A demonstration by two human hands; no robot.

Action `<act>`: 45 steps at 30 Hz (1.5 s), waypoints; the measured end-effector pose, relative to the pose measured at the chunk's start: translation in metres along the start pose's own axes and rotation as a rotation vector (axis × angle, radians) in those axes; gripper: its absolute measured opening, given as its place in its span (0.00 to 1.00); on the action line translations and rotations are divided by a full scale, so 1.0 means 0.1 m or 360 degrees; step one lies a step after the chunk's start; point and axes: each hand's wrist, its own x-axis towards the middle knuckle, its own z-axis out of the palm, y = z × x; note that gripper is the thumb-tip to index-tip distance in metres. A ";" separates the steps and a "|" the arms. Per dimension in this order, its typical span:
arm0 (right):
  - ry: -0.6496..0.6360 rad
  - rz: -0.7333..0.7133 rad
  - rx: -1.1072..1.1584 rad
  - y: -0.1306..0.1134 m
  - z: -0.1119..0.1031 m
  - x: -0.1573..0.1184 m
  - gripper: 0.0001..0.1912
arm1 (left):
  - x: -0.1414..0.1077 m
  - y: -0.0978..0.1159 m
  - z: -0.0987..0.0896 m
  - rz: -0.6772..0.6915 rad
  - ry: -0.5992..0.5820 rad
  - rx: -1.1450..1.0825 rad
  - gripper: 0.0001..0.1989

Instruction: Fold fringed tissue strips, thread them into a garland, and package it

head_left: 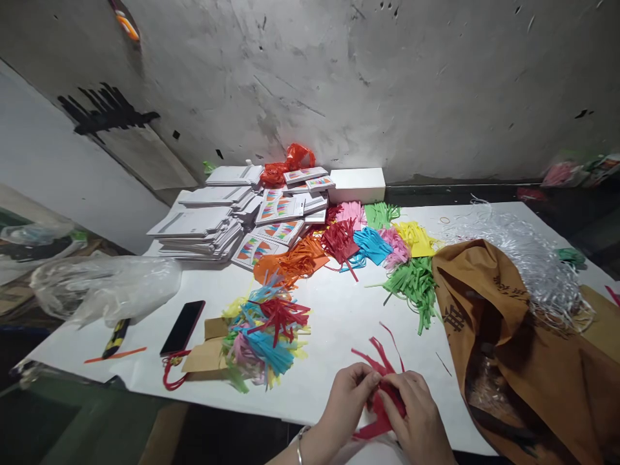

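The single head-worn view looks forward and down over the nearby surface (332,323), toward the grey wall (339,77) farther off at twelve o'clock.

The white worktop (334,323) carries a black phone (183,328) near its front edge. Flat white packets (194,221) are stacked toward its back-left corner.

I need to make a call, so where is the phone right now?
In the head view, the phone lies on the left part of the white tabletop, between the yellow-and-black tool and the multicoloured fringed paper.
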 end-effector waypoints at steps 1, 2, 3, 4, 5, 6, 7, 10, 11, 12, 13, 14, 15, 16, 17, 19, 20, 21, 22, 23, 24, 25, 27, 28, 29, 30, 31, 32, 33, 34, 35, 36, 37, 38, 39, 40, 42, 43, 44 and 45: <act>0.0008 -0.0062 -0.0015 0.00 0.00 0.00 0.11 | 0.00 0.00 0.00 -0.0015 0.0010 -0.0015 0.21; 0.0016 -0.0110 -0.0024 0.00 0.00 0.01 0.12 | 0.01 0.00 -0.01 -0.0034 0.0022 -0.0027 0.21; 0.0030 -0.0141 -0.0027 0.01 0.00 0.01 0.12 | 0.01 0.00 -0.01 -0.0054 0.0034 -0.0035 0.21; 0.0040 -0.0156 -0.0020 0.01 0.00 0.02 0.12 | 0.01 0.01 -0.01 -0.0074 0.0039 -0.0043 0.21; 0.0053 -0.0158 -0.0006 0.01 0.00 0.03 0.11 | 0.00 0.01 -0.02 -0.0095 0.0045 -0.0051 0.21; 0.0063 -0.0153 0.0016 0.00 0.00 0.03 0.10 | 0.00 0.02 -0.01 -0.0116 0.0046 -0.0065 0.21; 0.0063 -0.0144 0.0043 0.00 0.00 0.04 0.10 | 0.00 0.03 -0.01 -0.0142 0.0039 -0.0084 0.21; 0.0055 -0.0098 0.0128 -0.02 0.02 0.05 0.10 | -0.02 0.06 -0.01 -0.0234 0.0006 -0.0175 0.21; 0.0049 -0.0060 0.0159 -0.02 0.03 0.05 0.10 | -0.03 0.06 -0.01 -0.0254 -0.0009 -0.0195 0.21; 0.0036 0.0008 0.0196 -0.02 0.04 0.05 0.09 | -0.03 0.07 -0.01 -0.0264 -0.0021 -0.0206 0.21; 0.0015 0.0113 0.0236 -0.02 0.05 0.04 0.09 | -0.03 0.07 -0.02 -0.0263 -0.0028 -0.0204 0.20; -0.0017 0.0250 0.0282 -0.02 0.06 0.03 0.09 | -0.04 0.07 -0.03 -0.0257 -0.0032 -0.0196 0.20; -0.0056 0.0405 0.0333 -0.02 0.07 0.03 0.09 | -0.04 0.06 -0.04 -0.0248 -0.0031 -0.0184 0.20; -0.0095 0.0566 0.0392 -0.01 0.07 0.02 0.08 | -0.04 0.05 -0.04 -0.0239 -0.0027 -0.0173 0.20; -0.0129 0.0712 0.0460 0.00 0.06 0.02 0.06 | -0.04 0.05 -0.05 -0.0230 -0.0020 -0.0168 0.20; -0.0202 0.0906 0.0603 0.01 0.04 0.03 0.07 | -0.04 0.03 -0.06 -0.0224 0.0006 -0.0174 0.20; -0.0238 0.0939 0.0663 0.01 0.01 0.04 0.09 | -0.04 0.03 -0.06 -0.0219 0.0016 -0.0180 0.20; -0.0272 0.0938 0.0705 0.00 -0.01 0.05 0.10 | -0.04 0.03 -0.06 -0.0206 0.0016 -0.0183 0.20; -0.0300 0.0912 0.0726 -0.01 -0.03 0.05 0.10 | -0.03 0.03 -0.06 -0.0186 0.0008 -0.0187 0.19; -0.0320 0.0879 0.0734 -0.02 -0.05 0.06 0.11 | -0.03 0.03 -0.06 -0.0164 -0.0005 -0.0189 0.18; -0.0339 0.0859 0.0748 -0.03 -0.06 0.07 0.13 | -0.03 0.03 -0.06 -0.0146 -0.0020 -0.0189 0.17; -0.0354 0.0858 0.0773 -0.04 -0.06 0.07 0.14 | -0.03 0.03 -0.06 -0.0134 -0.0029 -0.0187 0.16; -0.0351 0.0892 0.0792 -0.06 -0.04 0.06 0.15 | -0.03 0.03 -0.06 -0.0131 -0.0029 -0.0186 0.15; -0.0314 0.0909 0.0772 -0.06 -0.02 0.06 0.15 | -0.03 0.03 -0.06 -0.0139 -0.0032 -0.0191 0.15; -0.0269 0.0920 0.0741 -0.06 0.00 0.05 0.15 | -0.02 0.03 -0.06 -0.0148 -0.0037 -0.0195 0.15; -0.0235 0.0924 0.0715 -0.06 0.02 0.04 0.15 | -0.02 0.03 -0.06 -0.0152 -0.0041 -0.0201 0.15; -0.0228 0.0926 0.0713 -0.06 0.03 0.04 0.15 | -0.02 0.04 -0.06 -0.0151 -0.0037 -0.0204 0.15; -0.0244 0.0935 0.0738 -0.06 0.05 0.04 0.15 | -0.01 0.04 -0.06 -0.0149 -0.0029 -0.0200 0.15; -0.0269 0.0947 0.0778 -0.07 0.06 0.05 0.16 | -0.01 0.05 -0.06 -0.0143 -0.0017 -0.0188 0.15; -0.0285 0.0961 0.0813 -0.07 0.06 0.06 0.16 | -0.01 0.06 -0.06 -0.0132 -0.0007 -0.0171 0.15; -0.0280 0.0976 0.0836 -0.07 0.06 0.07 0.16 | -0.01 0.06 -0.06 -0.0122 -0.0006 -0.0153 0.15; -0.0257 0.0992 0.0851 -0.08 0.06 0.08 0.17 | -0.01 0.07 -0.07 -0.0113 -0.0015 -0.0145 0.15; -0.0239 0.1004 0.0872 -0.08 0.06 0.09 0.17 | -0.02 0.08 -0.08 -0.0109 -0.0030 -0.0152 0.15; -0.0233 0.1013 0.0901 -0.07 0.06 0.09 0.17 | -0.02 0.08 -0.09 -0.0109 -0.0046 -0.0174 0.16; -0.0241 0.1017 0.0936 -0.07 0.06 0.09 0.18 | -0.02 0.08 -0.10 -0.0114 -0.0055 -0.0206 0.17; -0.0253 0.1014 0.0967 -0.06 0.06 0.08 0.18 | -0.03 0.08 -0.11 -0.0127 -0.0060 -0.0240 0.18; -0.0255 0.0991 0.0981 -0.03 0.07 0.05 0.18 | -0.03 0.07 -0.14 -0.0166 -0.0052 -0.0278 0.20; -0.0240 0.0961 0.0948 -0.02 0.08 0.04 0.17 | -0.03 0.06 -0.15 -0.0184 -0.0048 -0.0268 0.20; -0.0219 0.0914 0.0890 -0.01 0.08 0.03 0.17 | -0.02 0.07 -0.16 -0.0193 -0.0044 -0.0242 0.20; -0.0197 0.0852 0.0813 0.00 0.08 0.02 0.16 | -0.02 0.07 -0.17 -0.0192 -0.0038 -0.0202 0.20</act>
